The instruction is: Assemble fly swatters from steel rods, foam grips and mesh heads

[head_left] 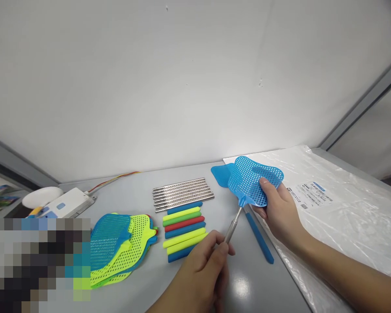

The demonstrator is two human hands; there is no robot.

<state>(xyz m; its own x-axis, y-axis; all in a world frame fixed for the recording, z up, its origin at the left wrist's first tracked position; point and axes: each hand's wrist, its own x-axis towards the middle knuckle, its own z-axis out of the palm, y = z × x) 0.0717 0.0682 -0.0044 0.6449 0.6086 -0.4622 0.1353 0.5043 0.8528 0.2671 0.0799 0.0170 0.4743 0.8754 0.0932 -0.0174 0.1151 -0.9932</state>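
My left hand (pixel 208 267) is closed round a metal rod (pixel 233 224), fingers and thumb pinching it. The rod's upper end meets the neck of a blue fly swatter head (pixel 256 176); how deep it sits inside cannot be made out. My right hand (pixel 280 208) grips that perforated head at its right edge, thumb on top. Behind it, partly hidden, a second blue swatter head (pixel 220 174) lies on the table, and a blue handle (pixel 260 237) lies below my right hand. Left of my hands are a row of coloured handles (pixel 184 225) and a row of metal rods (pixel 182 194).
A pile of blue, yellow and green swatter heads (pixel 140 237) lies at the left. Behind it are a white device (pixel 67 206) with wires and a white oval object (pixel 42 197). Plastic-wrapped white packaging (pixel 348 226) covers the right side. A white wall (pixel 182 87) closes off the back.
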